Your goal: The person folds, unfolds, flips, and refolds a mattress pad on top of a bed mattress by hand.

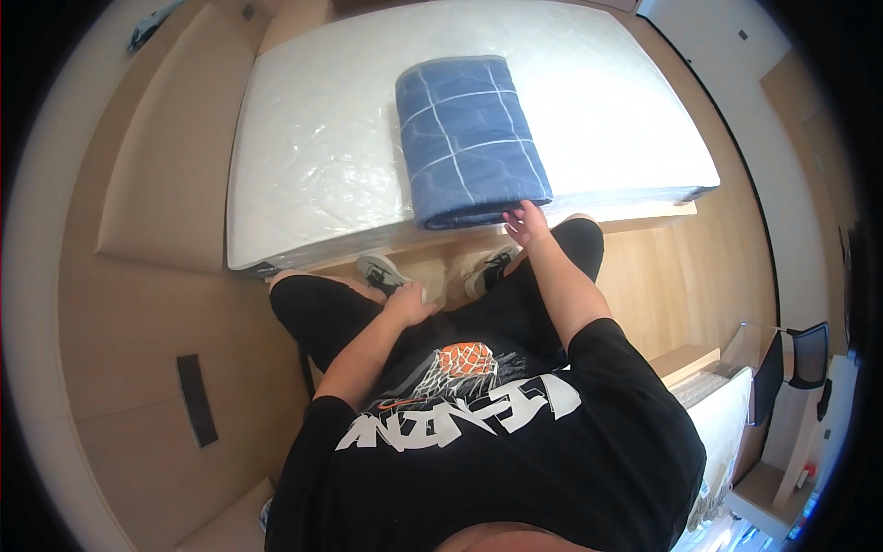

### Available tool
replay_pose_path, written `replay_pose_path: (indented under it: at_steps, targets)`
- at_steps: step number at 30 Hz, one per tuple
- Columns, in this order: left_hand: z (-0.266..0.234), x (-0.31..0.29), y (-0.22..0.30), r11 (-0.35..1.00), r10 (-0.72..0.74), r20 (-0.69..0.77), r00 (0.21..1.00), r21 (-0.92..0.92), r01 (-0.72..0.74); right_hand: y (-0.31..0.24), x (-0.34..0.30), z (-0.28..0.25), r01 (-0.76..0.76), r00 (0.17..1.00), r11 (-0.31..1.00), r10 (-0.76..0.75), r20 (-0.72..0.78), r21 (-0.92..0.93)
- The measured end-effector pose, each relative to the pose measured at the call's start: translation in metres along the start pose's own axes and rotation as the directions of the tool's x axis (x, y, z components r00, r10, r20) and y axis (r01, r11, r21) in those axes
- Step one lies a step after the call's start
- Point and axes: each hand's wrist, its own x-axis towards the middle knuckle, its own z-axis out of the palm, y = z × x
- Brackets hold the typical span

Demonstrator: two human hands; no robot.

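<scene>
Right hand [524, 224]: fingers loosely bent, touching near edge of folded blue quilt [474, 138]; pinching, I cannot tell. Left hand [410, 305]: half-curled, apart from quilt, fingertips unclear. Quilt: atop plastic-wrapped mattress [313, 147], at its near edge; a tug might slide it off, the surface looking slick. Open room: mattress top, left and right of quilt

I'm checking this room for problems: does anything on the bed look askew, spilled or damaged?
No spill or damage stands out. The one oddity is the mattress: it looks wrapped in shiny, wrinkled clear plastic, yet a folded blue quilt lies on it, its near end by the right hand.
</scene>
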Motion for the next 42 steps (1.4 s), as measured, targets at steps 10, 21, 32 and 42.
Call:
replay_pose_path:
  at_steps: [10,21,32,42]
  targets:
    - [-0.005,0.02,0.008,0.998,0.002,-0.135,0.991,-0.063,-0.01,0.018,-0.061,0.138,0.957,0.284,0.113,-0.545,0.789,-0.266]
    - [-0.207,0.15,-0.082,0.901,-0.321,-0.567,0.759,0.065,0.43,-0.009,0.006,0.111,0.499,0.789,-0.536,-0.045,0.613,-0.681]
    - [-0.236,0.136,-0.267,0.902,-0.32,-0.505,0.802,-0.422,0.094,-0.36,0.103,-0.161,0.165,0.804,0.435,-0.579,-0.135,-0.885]
    - [-0.275,0.051,-0.283,0.115,-0.973,-0.224,0.052,-0.279,0.953,-0.317,0.113,-0.198,-0.101,0.902,0.154,-0.402,-0.156,-0.983]
